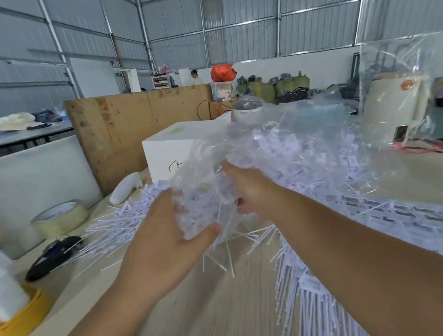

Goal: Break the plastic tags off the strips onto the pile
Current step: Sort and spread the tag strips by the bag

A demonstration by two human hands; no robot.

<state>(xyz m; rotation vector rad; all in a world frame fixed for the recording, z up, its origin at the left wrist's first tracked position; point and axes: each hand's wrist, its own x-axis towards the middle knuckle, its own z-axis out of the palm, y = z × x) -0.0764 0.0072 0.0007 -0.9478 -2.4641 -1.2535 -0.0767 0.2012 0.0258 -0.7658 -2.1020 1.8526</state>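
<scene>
Head view: both hands busy with a clear plastic bag (252, 151) of tags, held above the worktop (220, 306). Left hand (165, 235) cupping its lower corner, thumb pressed against the film; right hand (249, 192) gripping the bag, fingers hidden in the folds. Much done, judging by bare sticks (109, 229) fanned out at left, pointing mostly left and toward the near edge. Plenty left: untouched strips (405, 226) stacked at right, running along that edge.
</scene>
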